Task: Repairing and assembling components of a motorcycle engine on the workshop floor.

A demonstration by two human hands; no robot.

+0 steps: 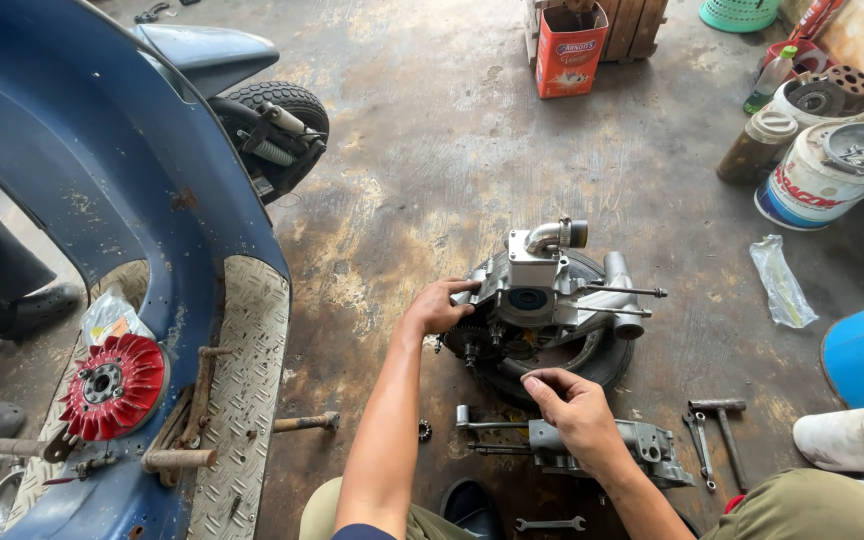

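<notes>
A grey metal engine block [542, 295] with a curved intake pipe on top rests on a black tyre [592, 362] on the stained concrete floor. My left hand [438, 305] grips the block's left edge. Just in front of the tyre, my right hand [570, 400] has its fingers curled; whether they pinch a small part I cannot tell. Under my right wrist lies a second grey casing part [642, 447] with a steel rod [482, 424].
A blue scooter body [112, 170] with a checker-plate footboard stands at left, a red finned flywheel [112, 385] on it. A hammer [724, 425], spanners [549, 523], a nut [424, 431], paint buckets [827, 175], an orange box [570, 50] and a plastic bag [780, 282] lie around.
</notes>
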